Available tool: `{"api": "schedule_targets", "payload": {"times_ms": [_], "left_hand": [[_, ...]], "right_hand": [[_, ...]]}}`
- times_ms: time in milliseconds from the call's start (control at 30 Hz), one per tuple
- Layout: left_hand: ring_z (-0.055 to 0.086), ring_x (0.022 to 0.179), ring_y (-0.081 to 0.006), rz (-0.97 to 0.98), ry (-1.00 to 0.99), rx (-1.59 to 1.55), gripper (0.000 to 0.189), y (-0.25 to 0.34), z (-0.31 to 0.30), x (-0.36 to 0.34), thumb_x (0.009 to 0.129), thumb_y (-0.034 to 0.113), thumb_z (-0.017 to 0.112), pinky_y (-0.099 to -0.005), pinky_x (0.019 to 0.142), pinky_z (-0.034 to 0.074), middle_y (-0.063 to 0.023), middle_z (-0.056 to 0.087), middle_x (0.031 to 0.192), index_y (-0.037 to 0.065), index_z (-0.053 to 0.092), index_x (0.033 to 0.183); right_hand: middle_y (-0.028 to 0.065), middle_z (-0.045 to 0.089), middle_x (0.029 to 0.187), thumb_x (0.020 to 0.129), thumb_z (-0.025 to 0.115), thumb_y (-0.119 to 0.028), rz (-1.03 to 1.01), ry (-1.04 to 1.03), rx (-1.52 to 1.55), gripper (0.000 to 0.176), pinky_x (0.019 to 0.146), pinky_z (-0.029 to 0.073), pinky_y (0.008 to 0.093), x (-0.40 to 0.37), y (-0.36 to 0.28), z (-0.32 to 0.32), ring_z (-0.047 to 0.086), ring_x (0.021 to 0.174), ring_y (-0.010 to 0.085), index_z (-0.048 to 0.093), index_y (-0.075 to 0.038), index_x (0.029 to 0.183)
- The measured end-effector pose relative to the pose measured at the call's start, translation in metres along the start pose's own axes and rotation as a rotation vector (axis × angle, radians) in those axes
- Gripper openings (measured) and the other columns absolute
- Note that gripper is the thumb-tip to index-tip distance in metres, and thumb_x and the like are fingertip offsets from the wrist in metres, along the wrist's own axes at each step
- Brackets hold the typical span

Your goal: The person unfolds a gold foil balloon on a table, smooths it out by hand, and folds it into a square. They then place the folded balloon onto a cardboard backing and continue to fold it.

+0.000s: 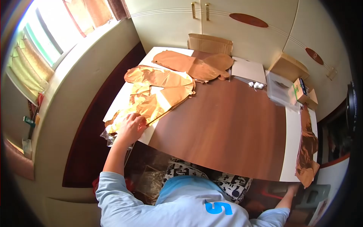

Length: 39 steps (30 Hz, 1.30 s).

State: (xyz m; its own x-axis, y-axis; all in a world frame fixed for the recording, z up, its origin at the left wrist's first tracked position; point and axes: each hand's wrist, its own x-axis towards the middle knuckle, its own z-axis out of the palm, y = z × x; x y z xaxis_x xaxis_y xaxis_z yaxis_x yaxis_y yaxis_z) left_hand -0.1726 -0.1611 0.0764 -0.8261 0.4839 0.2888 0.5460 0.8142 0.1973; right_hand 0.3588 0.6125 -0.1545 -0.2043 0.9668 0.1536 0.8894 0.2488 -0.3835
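A crumpled gold foil balloon is spread along the left edge of the brown wooden bench, partly over the bench's white border. Its near end is gripped by the left hand, whose fingers are curled closed over the foil. A thin straight stick is seen running out from under that hand along the foil's near side. Beyond it, at the far left corner, flat copper-coloured foil balloons are laid overlapping, with a brown cardboard box set against the far edge. Further right, a flat white board and a clear plastic box are placed near the far right corner, beside a small cardboard carton with a green label. A long copper foil piece is draped over the right edge. The right hand is held low by the near right corner, just beside that foil; whether it is open or closed cannot be told.
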Motion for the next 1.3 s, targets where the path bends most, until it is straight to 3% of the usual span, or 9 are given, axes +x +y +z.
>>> {"api": "schedule_targets", "payload": {"times_ms": [100, 167, 367, 500, 800, 900, 933, 1067, 1300], "left_hand": [[0.062, 0.106, -0.0320, 0.103, -0.036, 0.072, 0.024, -0.016, 0.005, -0.006, 0.085, 0.015, 0.070, -0.0412, 0.092, 0.051, -0.0123, 0.066, 0.111, 0.005, 0.069, 0.107], [0.063, 0.106, -0.0321, 0.227, -0.017, 0.214, 0.021, -0.030, 0.018, -0.008, 0.086, 0.013, 0.067, -0.0404, 0.092, 0.052, -0.0122, 0.066, 0.111, 0.004, 0.069, 0.106], [0.067, 0.090, -0.0269, -0.230, -0.257, -0.030, 0.012, -0.006, -0.024, 0.024, 0.081, 0.012, 0.069, -0.0369, 0.078, 0.053, -0.0135, 0.068, 0.088, 0.002, 0.073, 0.086], [0.067, 0.072, -0.0184, -0.499, -0.364, -0.314, 0.024, -0.025, -0.032, 0.051, 0.072, 0.023, 0.082, -0.0321, 0.067, 0.053, -0.0103, 0.070, 0.076, 0.003, 0.076, 0.083], [0.064, 0.073, -0.0190, -0.491, -0.484, -0.315, 0.040, -0.037, -0.033, 0.083, 0.065, 0.028, 0.087, -0.0344, 0.067, 0.049, -0.0086, 0.069, 0.079, 0.003, 0.072, 0.091], [0.063, 0.093, -0.0263, -0.158, 0.157, 0.220, 0.051, -0.007, -0.042, 0.069, 0.066, 0.031, 0.087, -0.0396, 0.085, 0.046, -0.0090, 0.067, 0.098, 0.004, 0.069, 0.106], [0.058, 0.105, -0.0305, -0.253, 0.020, 0.136, 0.052, -0.004, -0.049, 0.072, 0.072, 0.031, 0.083, -0.0429, 0.095, 0.040, -0.0095, 0.062, 0.109, 0.006, 0.065, 0.114], [0.061, 0.106, -0.0246, 0.651, 0.239, 0.286, 0.028, -0.017, -0.020, 0.053, 0.079, 0.018, 0.068, -0.0410, 0.090, 0.049, -0.0065, 0.062, 0.104, 0.008, 0.067, 0.105], [0.055, 0.120, -0.0266, 0.308, 0.015, 0.340, 0.046, -0.001, -0.009, 0.029, 0.082, 0.021, 0.063, -0.0420, 0.099, 0.043, -0.0085, 0.061, 0.123, 0.010, 0.061, 0.127]], "right_hand": [[0.0180, 0.063, 0.130, 0.098, 0.050, -0.028, 0.114, 0.091, -0.047, 0.044, 0.098, 0.047, 0.0407, -0.013, -0.014, 0.003, 0.061, 0.116, 0.0312, 0.053, 0.000, 0.131], [0.0150, 0.067, 0.124, 0.094, 0.051, -0.040, -0.334, -0.769, -1.275, 0.045, 0.091, 0.054, 0.0438, -0.065, -0.099, -0.030, 0.068, 0.108, 0.0255, 0.069, -0.008, 0.120], [0.0094, 0.076, 0.087, 0.094, 0.063, -0.024, -0.603, -1.559, -0.123, 0.025, 0.074, 0.058, 0.0300, -0.206, -0.350, -0.145, 0.074, 0.079, 0.0158, 0.075, -0.002, 0.100], [0.0134, 0.068, 0.084, 0.090, 0.063, -0.020, -1.408, -1.078, 0.271, 0.017, 0.071, 0.053, 0.0409, -0.234, -0.492, -0.154, 0.066, 0.079, 0.0331, 0.072, -0.006, 0.088], [0.0204, 0.063, 0.120, 0.086, 0.068, -0.029, -1.952, -0.388, 0.517, 0.050, 0.095, 0.049, 0.0452, -0.386, -0.752, -0.005, 0.062, 0.109, 0.0341, 0.060, -0.004, 0.129], [0.0197, 0.071, 0.098, 0.086, 0.066, -0.025, -1.859, -0.681, 0.121, 0.034, 0.084, 0.054, 0.0424, -0.404, -0.791, 0.005, 0.069, 0.090, 0.0319, 0.070, -0.005, 0.114], [0.0190, 0.071, 0.099, 0.084, 0.066, -0.022, -1.717, -0.814, 0.228, 0.031, 0.084, 0.054, 0.0421, -0.402, -0.798, 0.014, 0.069, 0.091, 0.0329, 0.071, -0.006, 0.110], [0.0166, 0.073, 0.098, 0.076, 0.067, -0.016, -1.289, -1.148, 0.464, 0.026, 0.084, 0.055, 0.0383, -0.387, -0.818, 0.040, 0.070, 0.092, 0.0323, 0.075, -0.009, 0.100], [-0.0011, 0.072, 0.077, 0.083, 0.071, -0.012, -1.271, -1.270, 0.677, 0.016, 0.067, 0.049, 0.0274, -0.381, -0.831, 0.069, 0.057, 0.071, 0.0050, 0.077, -0.006, 0.097]]}}
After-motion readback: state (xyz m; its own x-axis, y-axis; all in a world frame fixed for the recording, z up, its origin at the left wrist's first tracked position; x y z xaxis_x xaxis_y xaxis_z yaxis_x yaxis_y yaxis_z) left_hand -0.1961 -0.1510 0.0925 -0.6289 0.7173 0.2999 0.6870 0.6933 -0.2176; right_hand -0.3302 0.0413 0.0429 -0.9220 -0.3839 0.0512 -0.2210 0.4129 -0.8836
